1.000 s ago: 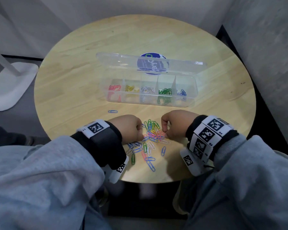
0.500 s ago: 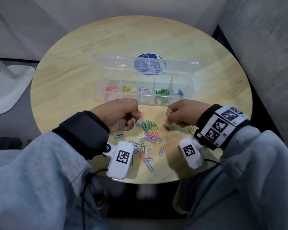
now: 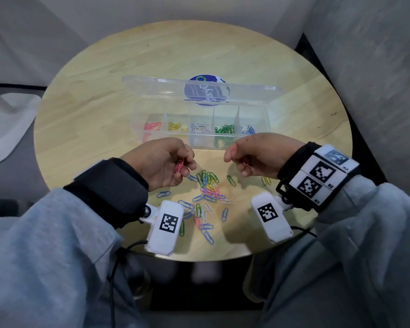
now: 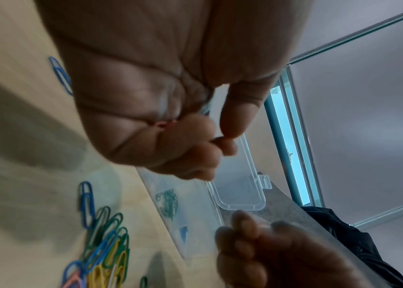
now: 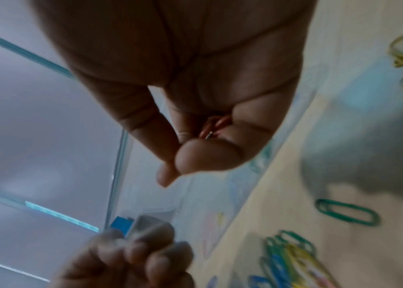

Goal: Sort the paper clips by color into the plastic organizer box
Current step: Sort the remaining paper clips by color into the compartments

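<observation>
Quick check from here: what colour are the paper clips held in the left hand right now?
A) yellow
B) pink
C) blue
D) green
B: in the head view the left hand grips a small bunch of pink paper clips between its curled fingers, held above the mixed pile of clips on the table.

head view evenly lit, dim corners, wide-angle bowing at edges. both wrist views motion-blurred, soft shadows on table (image 4: 11, 48).
</observation>
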{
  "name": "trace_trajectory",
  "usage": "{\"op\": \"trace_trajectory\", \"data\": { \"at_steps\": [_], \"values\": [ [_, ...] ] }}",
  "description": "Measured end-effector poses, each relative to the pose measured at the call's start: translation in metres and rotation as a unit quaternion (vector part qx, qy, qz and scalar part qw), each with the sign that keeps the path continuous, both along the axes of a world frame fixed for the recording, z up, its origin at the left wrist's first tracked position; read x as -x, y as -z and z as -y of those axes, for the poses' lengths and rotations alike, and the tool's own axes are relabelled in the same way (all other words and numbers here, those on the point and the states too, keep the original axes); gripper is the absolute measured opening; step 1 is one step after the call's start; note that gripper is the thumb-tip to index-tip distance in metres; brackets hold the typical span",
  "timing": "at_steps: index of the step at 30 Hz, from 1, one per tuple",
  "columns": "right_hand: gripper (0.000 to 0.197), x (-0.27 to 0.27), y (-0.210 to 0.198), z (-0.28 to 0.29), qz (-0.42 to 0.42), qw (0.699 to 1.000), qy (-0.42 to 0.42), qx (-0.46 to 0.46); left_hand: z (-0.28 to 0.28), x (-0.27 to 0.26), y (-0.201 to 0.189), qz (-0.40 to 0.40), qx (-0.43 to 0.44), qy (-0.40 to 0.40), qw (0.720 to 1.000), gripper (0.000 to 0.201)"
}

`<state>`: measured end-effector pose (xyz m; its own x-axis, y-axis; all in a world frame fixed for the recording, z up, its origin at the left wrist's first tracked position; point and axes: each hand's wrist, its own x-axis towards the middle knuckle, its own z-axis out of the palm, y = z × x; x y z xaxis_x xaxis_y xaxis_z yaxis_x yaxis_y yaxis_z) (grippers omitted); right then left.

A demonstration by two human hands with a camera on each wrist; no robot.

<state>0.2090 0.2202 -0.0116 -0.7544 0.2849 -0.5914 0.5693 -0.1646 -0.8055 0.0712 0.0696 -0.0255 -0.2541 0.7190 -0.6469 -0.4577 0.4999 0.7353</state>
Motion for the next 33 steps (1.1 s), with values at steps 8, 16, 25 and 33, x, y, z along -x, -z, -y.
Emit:
{"op": "trace_trajectory", "data": {
  "at_steps": [8,16,25,33],
  "values": [
    [0.031,0.014,-0.048,0.000,-0.076,0.990,0.119,0.019,-0.005,-0.005,0.001,-0.085,0.043,0.029,0.995,0.026],
    [0.035,0.070,-0.099,0.026,-0.098,0.987,0.101,-0.078,0.002,-0.008,-0.001,-0.332,0.073,0.228,0.912,0.020],
    [0.025,0.032,-0.032,0.027,0.018,0.992,0.119,-0.042,0.014,-0.028,0.006,-0.386,0.088,0.392,0.831,0.016],
    [0.031,0.010,-0.005,0.024,0.163,0.957,0.011,-0.240,0.013,-0.043,0.013,-0.463,0.103,0.454,0.754,0.015]
  ]
}}
